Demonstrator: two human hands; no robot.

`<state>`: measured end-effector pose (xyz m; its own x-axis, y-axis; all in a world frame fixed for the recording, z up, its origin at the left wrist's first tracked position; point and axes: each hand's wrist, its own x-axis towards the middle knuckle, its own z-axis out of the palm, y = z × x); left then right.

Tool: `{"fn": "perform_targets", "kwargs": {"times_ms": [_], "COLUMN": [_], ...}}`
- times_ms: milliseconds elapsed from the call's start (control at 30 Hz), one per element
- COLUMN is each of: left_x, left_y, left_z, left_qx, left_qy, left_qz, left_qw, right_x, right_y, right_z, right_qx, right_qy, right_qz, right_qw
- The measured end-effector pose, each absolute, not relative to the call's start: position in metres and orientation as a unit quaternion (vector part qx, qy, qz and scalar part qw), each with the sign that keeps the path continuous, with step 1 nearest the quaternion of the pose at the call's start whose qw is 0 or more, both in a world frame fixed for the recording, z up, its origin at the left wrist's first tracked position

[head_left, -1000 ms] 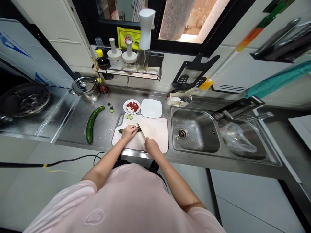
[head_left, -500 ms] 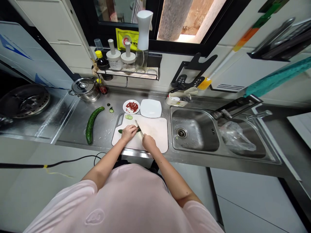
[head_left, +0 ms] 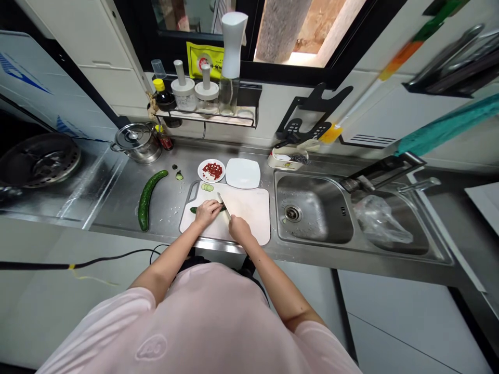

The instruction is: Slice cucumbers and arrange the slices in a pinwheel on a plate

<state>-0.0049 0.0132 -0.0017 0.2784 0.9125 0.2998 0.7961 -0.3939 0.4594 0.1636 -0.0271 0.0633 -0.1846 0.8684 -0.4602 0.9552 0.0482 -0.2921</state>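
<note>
The cucumber (head_left: pixel 143 201) is dark green and mottled, the chopped chilli (head_left: pixel 212 171) bright red on a white plate (head_left: pixel 201 167), the board (head_left: pixel 249 218) off-white, the T-shirt (head_left: pixel 195 322) pale pink, the towel (head_left: pixel 444 124) teal

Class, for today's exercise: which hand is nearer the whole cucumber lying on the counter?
Left. The left hand holds the cut cucumber on the cutting board, right of the whole cucumber. The right hand, on the knife, sits farther right.
</note>
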Motion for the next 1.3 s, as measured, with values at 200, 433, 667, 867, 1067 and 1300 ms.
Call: {"fn": "perform_targets", "kwargs": {"times_ms": [200,433,667,867,1067,1300], "left_x": [-0.005,-0.006,-0.006,-0.005,-0.004,-0.005], "left_y": [0.014,0.015,0.014,0.013,0.014,0.015], "left_z": [-0.003,-0.003,-0.002,0.000,0.001,-0.002], "left_qx": [0.794,0.793,0.792,0.789,0.788,0.791], "left_qy": [0.538,0.538,0.539,0.542,0.545,0.540], "left_qz": [0.260,0.262,0.263,0.266,0.261,0.263], "left_qw": [0.112,0.115,0.114,0.114,0.118,0.112], "right_x": [0.157,0.151,0.165,0.172,0.161,0.152], "right_y": [-0.018,-0.011,-0.031,-0.038,-0.021,-0.007], "right_z": [0.061,0.061,0.059,0.056,0.058,0.054], "right_qx": [0.638,0.632,0.636,0.632,0.632,0.628], "right_qy": [0.717,0.725,0.718,0.719,0.721,0.725], "right_qz": [-0.267,-0.263,-0.268,-0.273,-0.269,-0.274], "right_qw": [0.084,0.081,0.091,0.093,0.093,0.075]}}
